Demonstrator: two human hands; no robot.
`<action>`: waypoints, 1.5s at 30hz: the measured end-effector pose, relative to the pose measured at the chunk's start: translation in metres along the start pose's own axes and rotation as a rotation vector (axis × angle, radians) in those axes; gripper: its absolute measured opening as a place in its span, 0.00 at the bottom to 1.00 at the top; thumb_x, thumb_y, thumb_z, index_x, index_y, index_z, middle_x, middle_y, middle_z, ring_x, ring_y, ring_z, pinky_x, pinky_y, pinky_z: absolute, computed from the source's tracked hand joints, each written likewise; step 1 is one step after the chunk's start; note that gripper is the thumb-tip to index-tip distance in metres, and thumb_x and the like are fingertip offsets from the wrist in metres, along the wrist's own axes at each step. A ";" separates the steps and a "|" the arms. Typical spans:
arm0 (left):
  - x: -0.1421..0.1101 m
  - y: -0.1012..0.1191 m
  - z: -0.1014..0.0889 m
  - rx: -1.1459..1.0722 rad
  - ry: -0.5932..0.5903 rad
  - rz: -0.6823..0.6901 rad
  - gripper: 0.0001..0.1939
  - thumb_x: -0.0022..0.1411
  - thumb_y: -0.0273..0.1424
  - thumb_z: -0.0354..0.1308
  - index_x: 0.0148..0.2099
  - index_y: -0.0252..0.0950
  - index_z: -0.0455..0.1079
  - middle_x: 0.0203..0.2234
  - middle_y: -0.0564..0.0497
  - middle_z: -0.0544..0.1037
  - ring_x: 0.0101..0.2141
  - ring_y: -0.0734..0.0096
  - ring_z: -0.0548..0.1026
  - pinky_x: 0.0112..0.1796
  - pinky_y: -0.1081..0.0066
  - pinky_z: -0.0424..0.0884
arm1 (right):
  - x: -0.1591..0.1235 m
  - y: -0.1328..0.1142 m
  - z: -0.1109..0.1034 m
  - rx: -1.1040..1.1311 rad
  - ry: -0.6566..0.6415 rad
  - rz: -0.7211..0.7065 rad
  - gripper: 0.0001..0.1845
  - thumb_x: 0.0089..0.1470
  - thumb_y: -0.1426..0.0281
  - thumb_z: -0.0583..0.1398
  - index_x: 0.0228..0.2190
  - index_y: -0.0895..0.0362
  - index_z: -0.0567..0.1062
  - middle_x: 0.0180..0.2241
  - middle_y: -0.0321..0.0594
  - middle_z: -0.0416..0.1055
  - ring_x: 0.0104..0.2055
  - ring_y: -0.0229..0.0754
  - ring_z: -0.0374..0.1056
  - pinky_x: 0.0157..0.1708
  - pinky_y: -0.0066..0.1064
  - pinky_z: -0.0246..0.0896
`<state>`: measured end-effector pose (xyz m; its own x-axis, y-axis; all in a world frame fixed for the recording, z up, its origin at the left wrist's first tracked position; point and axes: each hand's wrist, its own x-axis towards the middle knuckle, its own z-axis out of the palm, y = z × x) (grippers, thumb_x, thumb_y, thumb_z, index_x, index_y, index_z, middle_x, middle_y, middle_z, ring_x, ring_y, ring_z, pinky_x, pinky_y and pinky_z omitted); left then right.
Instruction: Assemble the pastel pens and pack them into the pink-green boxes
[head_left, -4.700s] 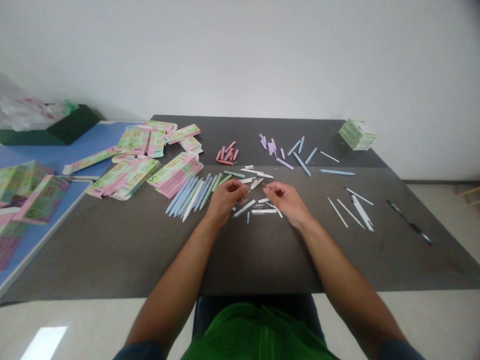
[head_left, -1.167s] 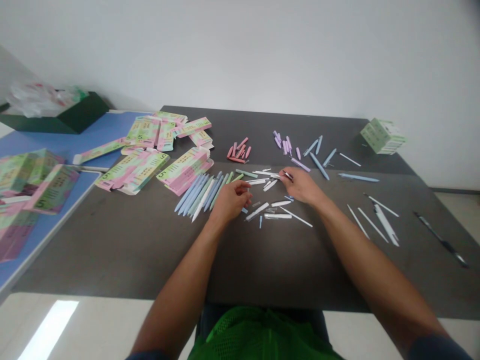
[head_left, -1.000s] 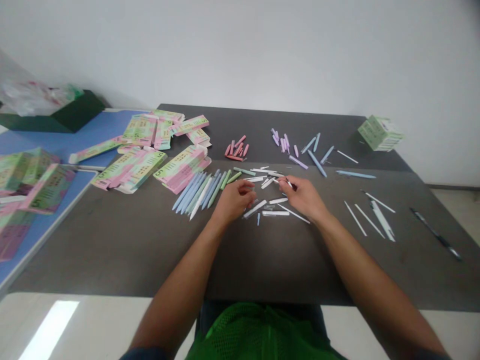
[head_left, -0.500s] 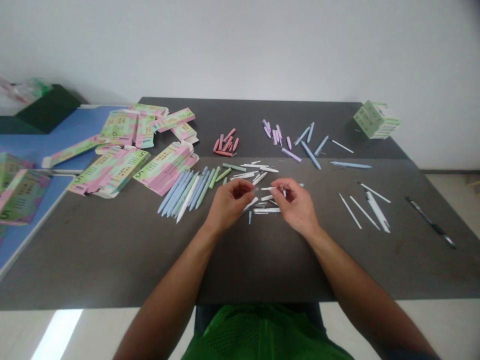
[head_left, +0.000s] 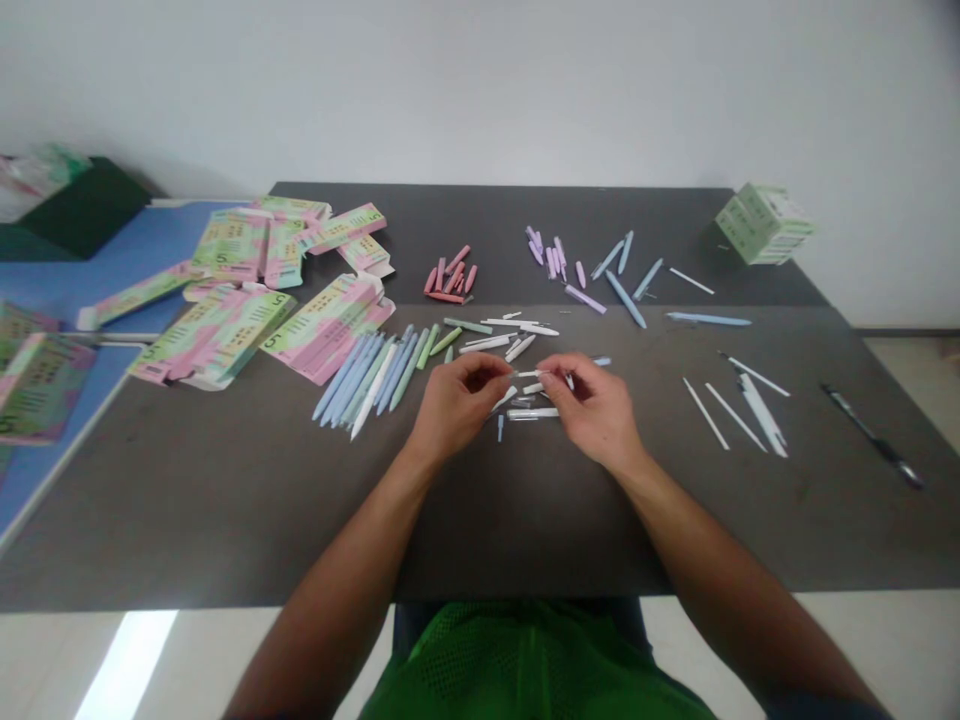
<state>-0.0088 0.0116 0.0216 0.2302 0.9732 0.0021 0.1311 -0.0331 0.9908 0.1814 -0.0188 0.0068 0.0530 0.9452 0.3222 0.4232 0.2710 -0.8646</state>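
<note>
My left hand [head_left: 463, 405] is closed, its thumb and forefinger pinching a small translucent pen part [head_left: 514, 375]. Facing it, my right hand [head_left: 596, 410] grips a thin white pen part [head_left: 528, 374] whose end reaches the left fingertips. The two parts look to be touching, though the fingers cover most of them. Beneath and between the hands lie a clear-and-white pen piece [head_left: 534, 413] and a short blue piece [head_left: 500, 428]. White pen barrels [head_left: 486, 343] rest just beyond my left fingers.
A row of blue, green and white pens [head_left: 367, 378] lies left, near flattened pink-green boxes [head_left: 322, 325]. Red pieces [head_left: 450, 278], purple pieces [head_left: 553, 256] and blue barrels [head_left: 625, 298] are farther back. White refills [head_left: 736, 416], a black pen [head_left: 870, 435] and a green-white box [head_left: 765, 225] are right.
The small gap between the white part and my left fingertips has closed as the hands came slightly together. The whole view has shifted a little with the camera.
</note>
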 end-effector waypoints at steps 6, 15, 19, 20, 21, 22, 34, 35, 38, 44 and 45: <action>-0.001 -0.001 0.000 0.069 -0.006 0.052 0.07 0.57 0.31 0.63 0.38 0.34 0.77 0.29 0.50 0.78 0.30 0.72 0.72 0.32 0.73 0.67 | 0.000 -0.003 -0.001 0.002 0.004 -0.046 0.07 0.61 0.67 0.61 0.39 0.52 0.80 0.34 0.37 0.75 0.34 0.39 0.69 0.35 0.30 0.63; -0.003 0.002 0.003 0.008 0.007 0.028 0.08 0.57 0.32 0.64 0.38 0.34 0.77 0.28 0.50 0.77 0.29 0.72 0.72 0.31 0.73 0.66 | -0.003 -0.007 0.000 -0.007 0.097 0.014 0.07 0.58 0.65 0.64 0.37 0.51 0.82 0.33 0.37 0.77 0.31 0.39 0.69 0.32 0.31 0.65; -0.003 0.004 0.002 -0.012 0.000 0.018 0.08 0.57 0.33 0.64 0.38 0.34 0.77 0.28 0.50 0.77 0.29 0.73 0.71 0.30 0.74 0.66 | -0.004 -0.008 0.002 0.007 0.114 0.026 0.07 0.58 0.65 0.64 0.38 0.51 0.82 0.34 0.38 0.77 0.32 0.40 0.70 0.32 0.32 0.65; -0.003 0.004 0.002 -0.017 -0.003 0.016 0.08 0.57 0.33 0.64 0.37 0.34 0.77 0.28 0.50 0.77 0.28 0.73 0.71 0.30 0.74 0.66 | -0.005 -0.009 0.002 0.006 0.120 0.021 0.07 0.58 0.65 0.64 0.38 0.51 0.82 0.34 0.38 0.77 0.32 0.40 0.70 0.32 0.32 0.65; -0.004 0.004 0.002 -0.022 -0.006 0.014 0.08 0.57 0.33 0.64 0.37 0.34 0.77 0.28 0.50 0.77 0.28 0.73 0.71 0.30 0.74 0.66 | -0.005 -0.009 0.002 0.003 0.126 0.012 0.07 0.58 0.66 0.64 0.38 0.51 0.82 0.34 0.38 0.77 0.32 0.40 0.70 0.32 0.32 0.65; -0.004 0.005 0.002 -0.027 -0.009 0.012 0.08 0.57 0.33 0.64 0.37 0.34 0.77 0.28 0.50 0.77 0.28 0.73 0.71 0.30 0.74 0.65 | -0.005 -0.009 0.002 0.000 0.133 0.002 0.07 0.58 0.66 0.64 0.37 0.51 0.82 0.34 0.38 0.78 0.32 0.40 0.70 0.32 0.33 0.65; -0.005 0.009 0.004 -0.059 -0.002 -0.029 0.11 0.61 0.36 0.61 0.38 0.34 0.78 0.22 0.54 0.73 0.23 0.76 0.67 0.27 0.74 0.62 | -0.006 -0.012 0.002 -0.035 0.147 -0.120 0.06 0.59 0.68 0.63 0.37 0.50 0.81 0.36 0.39 0.79 0.37 0.43 0.72 0.38 0.38 0.68; -0.005 0.010 0.004 -0.063 -0.003 -0.034 0.11 0.61 0.37 0.61 0.38 0.34 0.78 0.21 0.54 0.72 0.23 0.76 0.67 0.27 0.74 0.62 | -0.006 -0.012 0.002 -0.051 0.144 -0.137 0.06 0.60 0.68 0.63 0.36 0.49 0.81 0.37 0.39 0.79 0.37 0.44 0.73 0.39 0.39 0.68; -0.006 0.010 0.005 -0.056 -0.003 -0.031 0.12 0.62 0.37 0.61 0.39 0.34 0.79 0.22 0.53 0.73 0.24 0.75 0.68 0.27 0.74 0.63 | -0.007 -0.011 0.002 -0.091 0.118 -0.201 0.07 0.60 0.69 0.62 0.36 0.48 0.82 0.38 0.40 0.80 0.39 0.46 0.73 0.43 0.43 0.68; -0.009 0.006 0.008 -0.031 0.035 0.039 0.10 0.59 0.35 0.64 0.40 0.35 0.79 0.31 0.50 0.79 0.30 0.72 0.73 0.32 0.73 0.68 | -0.012 -0.012 0.006 -0.054 0.121 -0.060 0.08 0.57 0.66 0.65 0.40 0.49 0.80 0.35 0.38 0.79 0.32 0.41 0.71 0.33 0.35 0.68; -0.009 0.005 0.008 -0.043 0.044 0.036 0.11 0.59 0.36 0.65 0.41 0.35 0.79 0.31 0.50 0.79 0.30 0.71 0.73 0.33 0.73 0.68 | -0.012 -0.013 0.006 -0.040 0.134 -0.019 0.08 0.57 0.65 0.65 0.40 0.50 0.80 0.34 0.38 0.78 0.31 0.40 0.71 0.31 0.34 0.67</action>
<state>-0.0022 0.0008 0.0259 0.1913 0.9806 0.0428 0.0817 -0.0594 0.9949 0.1696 -0.0329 0.0112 0.1640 0.9064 0.3892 0.4605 0.2786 -0.8428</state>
